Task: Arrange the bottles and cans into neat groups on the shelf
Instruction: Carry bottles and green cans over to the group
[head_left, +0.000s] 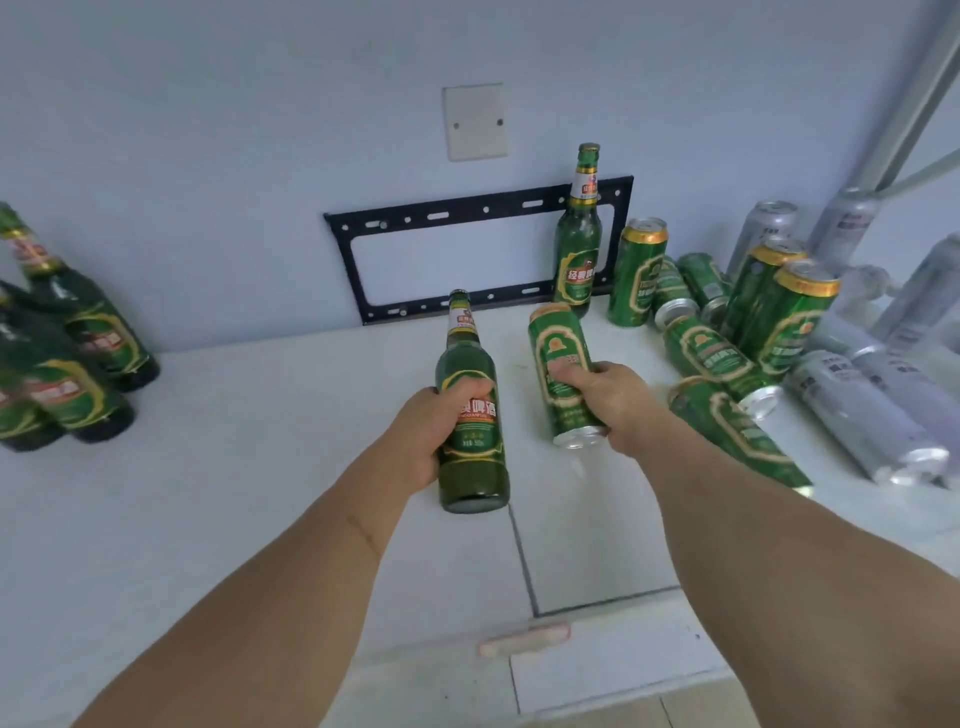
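My left hand grips a green glass beer bottle around its label, held upright over the middle of the white shelf. My right hand grips a green beer can, tilted a little, just right of that bottle. Three green bottles stand grouped at the far left. One more green bottle stands by the wall at the back. To the right lies a heap of green cans, some upright and some on their sides, with silver cans beyond them.
A black metal bracket is fixed to the wall behind the shelf, under a white blank plate. A grey pipe runs up the right corner. A pinkish handle sits on the cabinet front below.
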